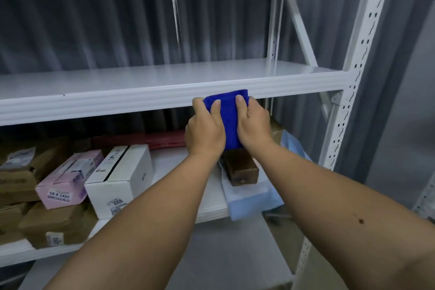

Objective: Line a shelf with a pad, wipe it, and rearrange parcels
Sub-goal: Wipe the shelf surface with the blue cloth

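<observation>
A folded blue cloth [229, 117] is held upright between both hands, just in front of the front rim of the bare white upper shelf [164, 77]. My left hand [204, 129] grips its left edge and my right hand [253, 125] grips its right edge. On the lower shelf [179, 162], a light blue pad [249, 198] lies at the right end with a dark brown parcel [240, 169] on it. A white box [120, 179], a pink box [70, 176] and several brown parcels [54, 226] fill the left part.
A red flat package [162, 140] lies at the back of the lower shelf. White perforated uprights [353, 92] and a diagonal brace [299, 23] frame the rack's right side. Grey corrugated wall stands behind. A further white shelf [223, 254] sits below.
</observation>
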